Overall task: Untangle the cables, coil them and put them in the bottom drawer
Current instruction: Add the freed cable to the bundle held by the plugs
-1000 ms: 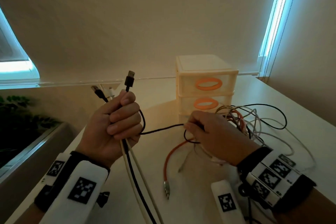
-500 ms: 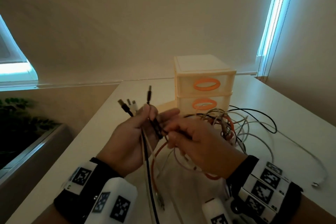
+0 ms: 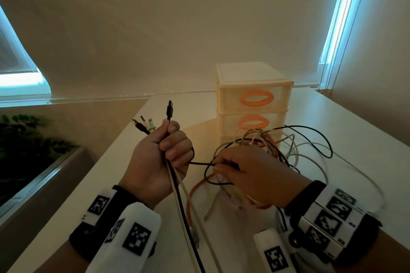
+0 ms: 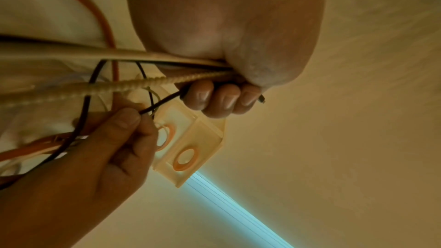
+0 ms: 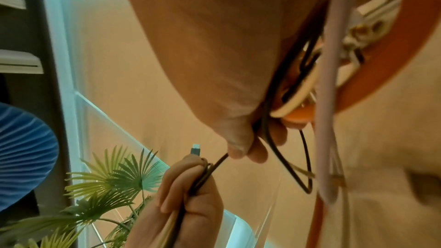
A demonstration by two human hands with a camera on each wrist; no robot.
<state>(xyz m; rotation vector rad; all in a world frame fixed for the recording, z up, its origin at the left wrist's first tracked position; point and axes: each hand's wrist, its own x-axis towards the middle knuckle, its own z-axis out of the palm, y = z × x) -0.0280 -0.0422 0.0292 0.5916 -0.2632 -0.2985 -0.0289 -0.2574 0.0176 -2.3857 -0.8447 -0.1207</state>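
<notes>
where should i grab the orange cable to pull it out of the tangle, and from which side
Take the orange cable on its free straight run near the table's front edge, just above its metal plug, coming from the front. That stretch lies apart from the tangle under the right hand, beside the strands hanging from the left hand. Further up it disappears into the loops, so a pull there would likely snag.

Two hands, four upright cable plugs [image 3: 153, 123], one tangled heap of black, white and orange cables [image 3: 277, 146] and one cream plastic drawer unit [image 3: 253, 86] with two visible orange oval handles [image 3: 256, 100].
</notes>
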